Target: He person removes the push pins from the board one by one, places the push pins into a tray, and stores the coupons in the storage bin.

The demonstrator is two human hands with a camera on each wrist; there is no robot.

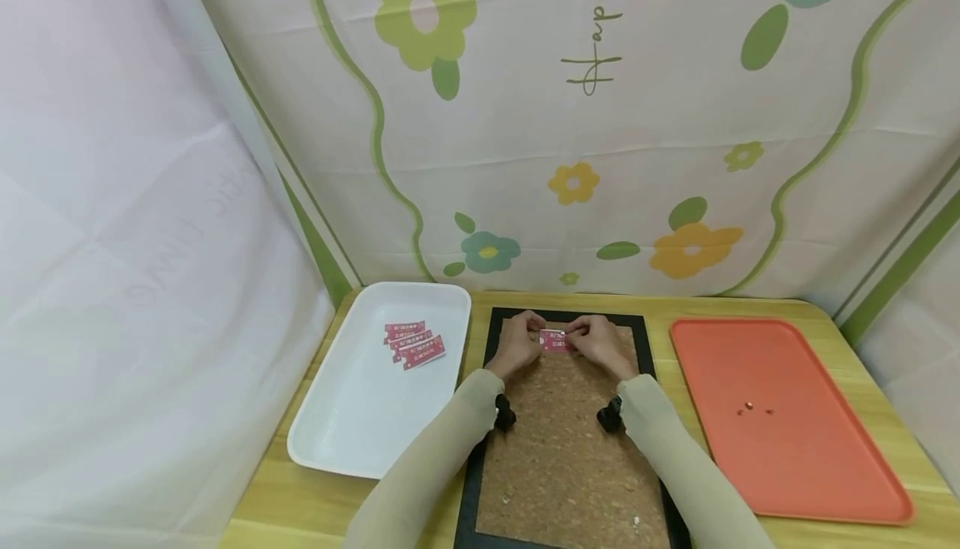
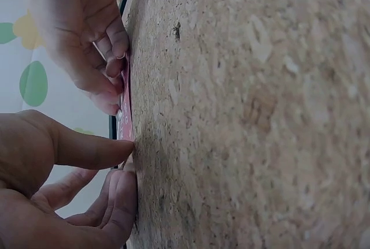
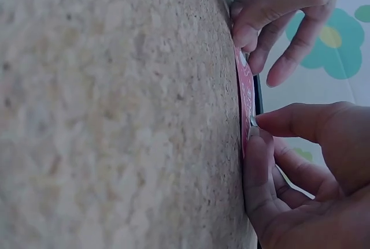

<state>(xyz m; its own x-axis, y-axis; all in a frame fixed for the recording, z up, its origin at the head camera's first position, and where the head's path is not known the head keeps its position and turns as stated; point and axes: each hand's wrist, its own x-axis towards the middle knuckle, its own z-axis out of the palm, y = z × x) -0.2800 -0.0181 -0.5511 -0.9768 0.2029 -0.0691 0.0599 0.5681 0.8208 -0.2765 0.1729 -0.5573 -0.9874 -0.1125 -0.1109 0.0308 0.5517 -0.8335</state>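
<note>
A small red-and-white printed ticket (image 1: 556,341) lies flat near the top of a black-framed cork board (image 1: 562,449). My left hand (image 1: 519,342) pinches the ticket's left end between thumb and fingertips, which rest against the cork. At its right end, my right hand (image 1: 597,341) holds a small shiny metal thumbtack (image 3: 253,121) between thumb and index finger, over the ticket's face. Both hands show close together in the left wrist view, with the ticket (image 2: 125,113) seen nearly edge-on. Whether the tack's point touches the ticket is hidden by the fingers.
Left of the board stands a white tray (image 1: 352,416) with several similar red tickets (image 1: 416,346) overlapping in it. An orange tray (image 1: 810,457) at the right holds a few tiny metal pieces (image 1: 748,406). Behind the wooden table (image 1: 300,499) hangs a flowered cloth (image 1: 510,141).
</note>
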